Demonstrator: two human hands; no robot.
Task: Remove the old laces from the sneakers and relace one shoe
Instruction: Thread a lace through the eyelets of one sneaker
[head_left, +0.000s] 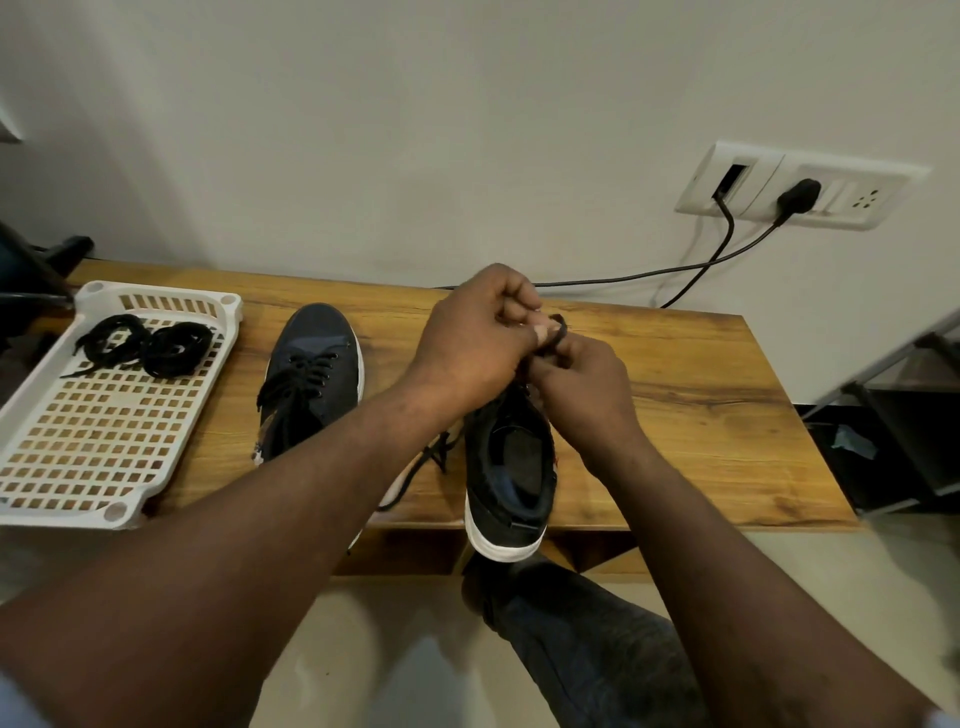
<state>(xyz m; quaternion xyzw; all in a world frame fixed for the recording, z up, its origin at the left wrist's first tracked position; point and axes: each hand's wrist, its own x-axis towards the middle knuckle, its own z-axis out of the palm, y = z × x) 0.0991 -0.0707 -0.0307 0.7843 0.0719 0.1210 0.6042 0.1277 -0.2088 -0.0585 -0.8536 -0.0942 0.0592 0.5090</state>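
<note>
Two dark sneakers with white soles stand on a wooden table (701, 395). The left sneaker (311, 374) still carries a loosened black lace. The right sneaker (511, 462) has its heel at the table's front edge, and my hands hide its front half. My left hand (472, 343) and my right hand (587, 389) meet above its eyelets. Both pinch a loop of its black lace (556, 335). A loose end of black lace (415, 473) trails on the table between the shoes.
A white slotted plastic tray (93, 441) lies at the table's left end with two bundles of black laces (150, 340) in it. On the wall at the right, a socket panel (800, 187) feeds two black cables. My knee (582, 639) is below the table.
</note>
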